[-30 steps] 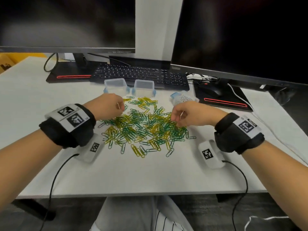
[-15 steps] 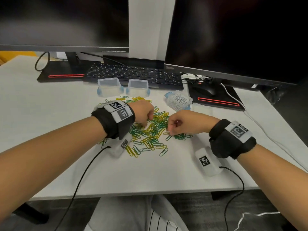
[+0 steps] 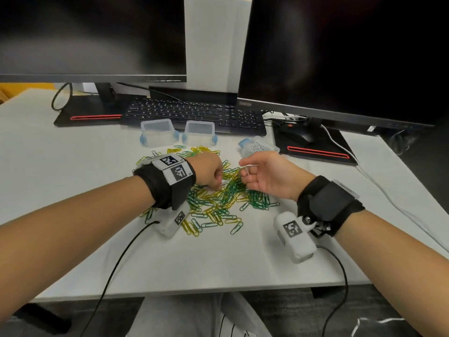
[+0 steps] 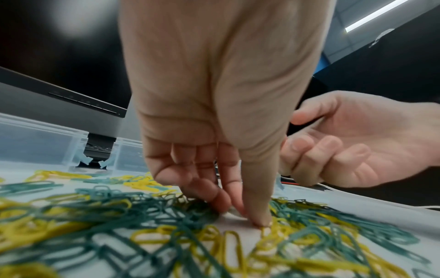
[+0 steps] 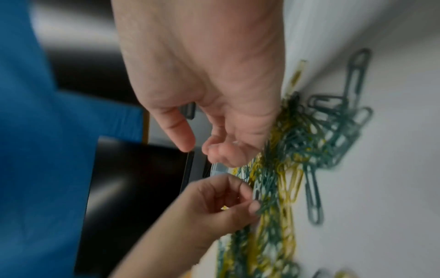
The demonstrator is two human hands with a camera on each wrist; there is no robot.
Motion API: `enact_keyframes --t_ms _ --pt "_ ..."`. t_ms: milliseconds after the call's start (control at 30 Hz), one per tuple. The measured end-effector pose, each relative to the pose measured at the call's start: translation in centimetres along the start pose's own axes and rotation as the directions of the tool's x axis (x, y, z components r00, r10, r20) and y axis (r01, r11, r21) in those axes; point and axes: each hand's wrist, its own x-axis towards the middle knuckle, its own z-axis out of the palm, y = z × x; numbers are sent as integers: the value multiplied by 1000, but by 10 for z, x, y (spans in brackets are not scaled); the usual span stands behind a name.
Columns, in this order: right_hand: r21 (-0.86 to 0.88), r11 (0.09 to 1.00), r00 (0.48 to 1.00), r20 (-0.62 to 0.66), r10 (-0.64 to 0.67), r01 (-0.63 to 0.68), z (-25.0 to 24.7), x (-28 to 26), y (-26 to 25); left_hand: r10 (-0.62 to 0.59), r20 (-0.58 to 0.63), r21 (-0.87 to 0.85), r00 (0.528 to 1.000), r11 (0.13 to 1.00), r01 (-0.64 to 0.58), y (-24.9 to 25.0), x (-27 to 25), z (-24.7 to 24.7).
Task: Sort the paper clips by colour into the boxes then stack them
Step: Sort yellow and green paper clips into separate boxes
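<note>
Two hands over one heap of green and yellow paper clips point(image 3: 213, 200) on white table point(image 3: 73, 166). Left hand point(image 3: 206, 170): knuckles up, fingers curled down, fingertips point(image 4: 259, 218) pressed together into the middle of the heap, touching clips; whether one is pinched, cannot tell. Right hand point(image 3: 267, 175): just beside the left, lifted clear of the heap, palm turned inward, thumb and forefinger pinching pale silvery clips point(image 3: 246, 169), other fingers loosely curled. Beyond the left hand, two clear boxes point(image 3: 178, 132) side by side, apparently holding nothing. Just beyond the right hand, third clear box point(image 3: 258, 148) tilted, holding silvery clips. Farther behind: keyboard point(image 3: 192, 113), two dark monitors point(image 3: 340, 57), mouse point(image 3: 297, 136).
</note>
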Motion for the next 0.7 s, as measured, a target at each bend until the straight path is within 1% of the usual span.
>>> enact_keyframes --t_ms 33,67,133,200,267,333,367,433,567,700 --pt "-125 992 999 -41 -16 11 1 4 0 -1 12 -8 1000 1000 1 1 0 0" --pt "-262 965 996 -83 -43 20 3 8 0 -4 20 -12 1000 1000 4 1 0 1" --pt "-498 867 984 -141 -112 27 6 11 -2 0 9 -13 1000 1000 0 0 -1 2" --pt "-643 765 972 -159 -173 31 8 10 -6 14 -21 -49 1000 999 -15 -4 -3 1" --pt "-771 635 956 -148 -253 49 9 5 -10 7 -83 -143 997 989 -19 -8 -7 -2" --pt "-880 467 939 -80 -333 90 10 2 -13 -11 -120 -276 993 961 -22 -13 -12 -5" --pt "-909 400 939 -29 -344 119 11 1 -13 -13 -120 -345 993 938 -29 -15 -15 -7" --pt "-934 315 942 57 -332 168 15 2 -13 -12 -124 -412 992 910 -40 -18 -19 -9" --pt "-939 252 928 137 -347 233 20 8 -13 15 -153 -386 988 919 -74 -17 -23 -17" --pt "-959 96 931 230 -283 267 24 10 -14 30 -236 -384 971 916 -121 -14 -23 -22"
